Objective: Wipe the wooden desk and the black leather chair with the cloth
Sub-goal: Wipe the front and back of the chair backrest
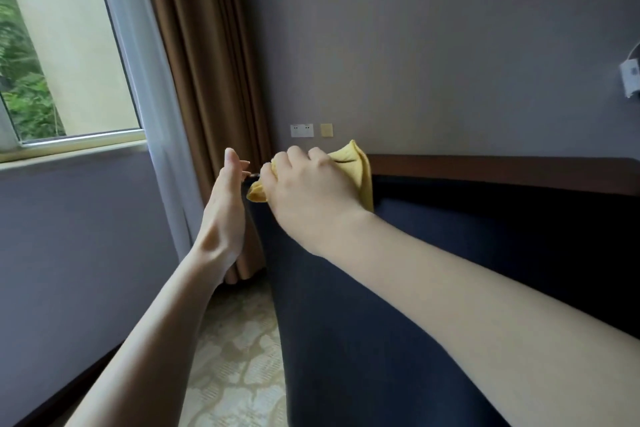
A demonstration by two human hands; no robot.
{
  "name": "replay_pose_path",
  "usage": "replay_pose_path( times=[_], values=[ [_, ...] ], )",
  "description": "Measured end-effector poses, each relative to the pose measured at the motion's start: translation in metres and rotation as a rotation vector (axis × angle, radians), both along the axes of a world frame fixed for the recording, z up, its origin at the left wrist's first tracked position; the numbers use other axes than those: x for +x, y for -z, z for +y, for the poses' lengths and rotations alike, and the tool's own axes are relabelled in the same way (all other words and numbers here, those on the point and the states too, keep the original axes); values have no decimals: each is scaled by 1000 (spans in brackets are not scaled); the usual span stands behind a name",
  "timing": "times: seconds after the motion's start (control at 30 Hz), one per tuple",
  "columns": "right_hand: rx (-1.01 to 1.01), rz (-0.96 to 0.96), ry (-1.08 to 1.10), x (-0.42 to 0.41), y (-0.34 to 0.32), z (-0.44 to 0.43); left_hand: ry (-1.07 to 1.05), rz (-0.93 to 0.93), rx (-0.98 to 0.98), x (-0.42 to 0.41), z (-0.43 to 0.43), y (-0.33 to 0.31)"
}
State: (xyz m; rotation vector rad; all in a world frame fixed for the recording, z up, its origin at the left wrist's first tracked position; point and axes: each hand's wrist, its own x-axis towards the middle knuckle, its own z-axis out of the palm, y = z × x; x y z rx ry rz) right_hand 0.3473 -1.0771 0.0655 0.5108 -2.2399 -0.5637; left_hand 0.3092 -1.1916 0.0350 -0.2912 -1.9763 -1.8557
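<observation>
The black leather chair (pixel 346 305) fills the lower middle and right, its back toward me. My right hand (pixel 308 187) grips a yellow cloth (pixel 356 166) and presses it on the chair back's top left corner. My left hand (pixel 225 204) rests flat against the chair's left edge, its fingers straight, just left of the cloth. Behind the chair, a strip of the wooden desk (pixel 502 173) runs along the wall; most of the desk is hidden.
A brown curtain (pixel 207 80) and a sheer white one hang left of the chair beside a window (pixel 59 55). Wall sockets (pixel 302 130) sit above the desk. Patterned carpet (pixel 235 357) lies between the chair and the left wall.
</observation>
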Motion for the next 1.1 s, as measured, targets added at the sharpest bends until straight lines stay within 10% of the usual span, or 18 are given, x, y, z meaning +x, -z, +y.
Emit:
replay_pose_path(
  times=[0.37, 0.77, 1.1],
  values=[
    [336, 75, -111, -21, 32, -3, 73, -29, -26, 40, 8, 7],
    [381, 136, -188, 42, 109, 126, 169, 405, -735, 99, 103, -6],
    [326, 328, -81, 125, 120, 272, 42, 530, -445, 85, 140, 18]
  ],
)
